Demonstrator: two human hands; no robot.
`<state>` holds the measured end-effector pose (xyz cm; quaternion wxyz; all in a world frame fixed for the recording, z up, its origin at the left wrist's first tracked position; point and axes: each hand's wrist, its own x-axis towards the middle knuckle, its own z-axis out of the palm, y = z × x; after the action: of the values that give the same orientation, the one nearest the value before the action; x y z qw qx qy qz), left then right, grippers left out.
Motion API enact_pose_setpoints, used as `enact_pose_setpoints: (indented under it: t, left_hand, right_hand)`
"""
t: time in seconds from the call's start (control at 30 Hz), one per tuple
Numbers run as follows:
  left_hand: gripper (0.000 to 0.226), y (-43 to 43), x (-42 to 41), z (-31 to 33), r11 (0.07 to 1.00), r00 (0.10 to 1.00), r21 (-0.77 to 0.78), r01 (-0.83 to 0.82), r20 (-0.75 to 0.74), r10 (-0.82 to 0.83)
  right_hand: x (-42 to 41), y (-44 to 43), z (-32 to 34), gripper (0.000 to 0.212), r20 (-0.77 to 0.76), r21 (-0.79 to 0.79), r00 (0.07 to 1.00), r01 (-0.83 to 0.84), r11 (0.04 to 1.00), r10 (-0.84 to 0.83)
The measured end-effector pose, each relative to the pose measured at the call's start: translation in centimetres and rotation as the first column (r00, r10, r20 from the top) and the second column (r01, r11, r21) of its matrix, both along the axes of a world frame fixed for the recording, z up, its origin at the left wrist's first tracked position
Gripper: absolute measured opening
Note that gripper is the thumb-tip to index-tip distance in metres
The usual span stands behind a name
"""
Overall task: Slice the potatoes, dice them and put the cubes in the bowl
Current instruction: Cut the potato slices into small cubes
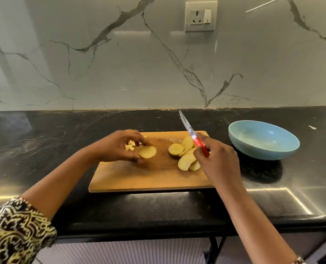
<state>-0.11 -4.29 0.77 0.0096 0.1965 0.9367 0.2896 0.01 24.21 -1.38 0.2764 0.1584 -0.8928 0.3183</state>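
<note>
1. Patterned sleeve (pixel 15 231) low left. The left hand (pixel 120 144) has its grip clamped on one potato slice (pixel 147 152), flat on the cutting board (pixel 139 178).
2. Right hand (pixel 218 161) grip is wrapped round the red knife (pixel 193 135), above the slice pile (pixel 187 157).
3. Few cubes (pixel 130 145) under the left palm, blue bowl (pixel 263 140) off right on the worktop (pixel 63 130).

no readable text — nothing legible anywhere.

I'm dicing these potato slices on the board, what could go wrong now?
The left hand pinches one potato slice with fingertips around its edge, so the knife in the right hand may nick them. The few cubes lie at the left side of the cutting board, far from the bowl; some may spill in transfer.
</note>
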Motion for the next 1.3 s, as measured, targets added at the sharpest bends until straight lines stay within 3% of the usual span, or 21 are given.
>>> enact_pose_setpoints:
  t: [0.13, 0.23, 0.3, 0.37, 0.5, 0.67, 0.87, 1.3]
  left_hand:
    - [0.06, -1.9, 1.5, -1.4, 0.999, 1.0, -0.033, -0.022, 0.01, 0.022]
    - [0.056, -2.4, 2.3, -1.1, 0.998, 0.985, 0.025, -0.065, -0.157, 0.068]
    - [0.043, -2.2, 2.8, -1.3, 0.999, 0.952, -0.016, -0.044, -0.303, 0.037]
    - [0.042, -1.4, 3.1, -1.7, 0.997, 0.937, -0.074, -0.03, -0.35, 0.003]
    - [0.04, -0.1, 2.4, -2.8, 0.979, 0.934, -0.184, -0.084, -0.357, 0.013]
    - [0.053, 0.9, 2.5, -3.2, 0.98, 0.893, -0.163, -0.118, -0.449, 0.033]
    - [0.019, 0.9, 2.7, -3.4, 0.976, 0.864, -0.202, -0.08, -0.502, -0.033]
    - [0.016, 1.3, 2.6, -3.2, 0.977, 0.862, -0.197, -0.085, -0.507, -0.027]
  right_hand:
    - [2.7, -2.9, -0.2, 0.045, -0.039, 0.098, 0.991, -0.121, 0.988, 0.126]
    - [4.9, -4.6, -0.8, 0.044, 0.068, 0.181, 0.97, -0.242, 0.953, 0.234]
    - [5.6, -5.2, -0.9, 0.042, 0.108, 0.212, 0.962, -0.27, 0.939, 0.252]
    - [5.3, -5.3, -0.7, 0.041, 0.125, 0.229, 0.964, -0.26, 0.938, 0.236]
    - [4.1, -4.6, -0.2, 0.042, 0.17, 0.261, 0.964, -0.244, 0.934, 0.204]
    - [3.7, -4.7, 0.1, 0.042, 0.224, 0.298, 0.953, -0.268, 0.916, 0.205]
    - [3.5, -4.4, 1.2, 0.04, 0.297, 0.275, 0.916, -0.351, 0.895, 0.269]
    - [1.6, -5.7, 4.9, 0.037, 0.424, 0.374, 0.857, -0.46, 0.805, 0.293]
